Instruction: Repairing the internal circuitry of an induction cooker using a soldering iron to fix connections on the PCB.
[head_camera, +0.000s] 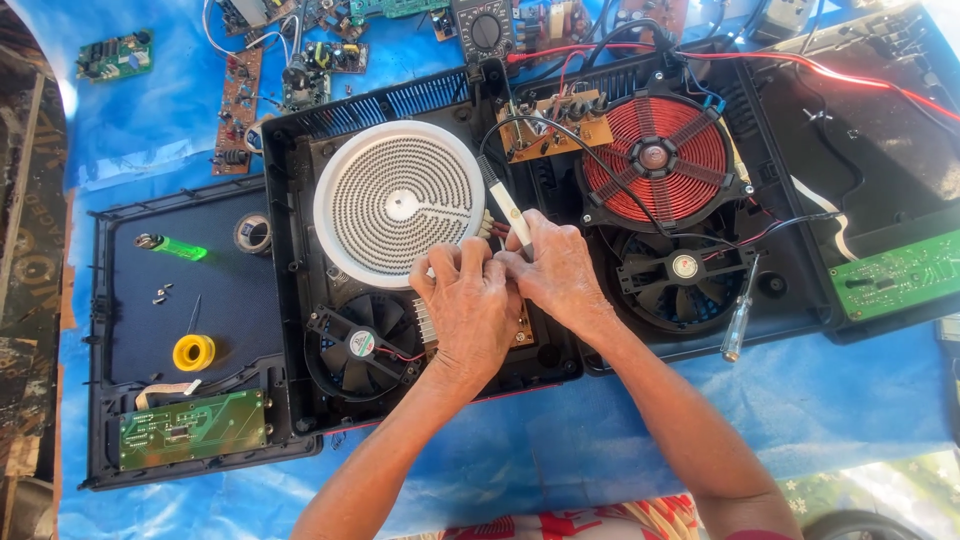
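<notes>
— Head view: what do you have nearest you?

— Both my hands, pressed together over the middle of the opened black cooker housing (300, 300). My left hand (468, 305) curls over the small board beside the heat sink, fingers bent and pinching something I cannot make out. My right hand (552, 268) is closed around the white soldering iron (503, 205), tip pointing down at the same spot.

— How far along does it look?

— I judge it midway. The top panels are already off: one lies at left with a green circuit board (192, 428), a yellow solder reel (194, 352) and a green lighter (172, 246) on it. The insides are bare, nothing closed up again.

— And just past your hands?

— The white radiant heating element (398, 204), with a black fan (357, 345) below it. Rightward sit the red induction coil (655, 155) and a second fan (682, 268); a clear-handled screwdriver (738, 322) lies loose.

— Farthest?

— Spare boards and a multimeter (484, 30) on the blue cloth (150, 110).
</notes>
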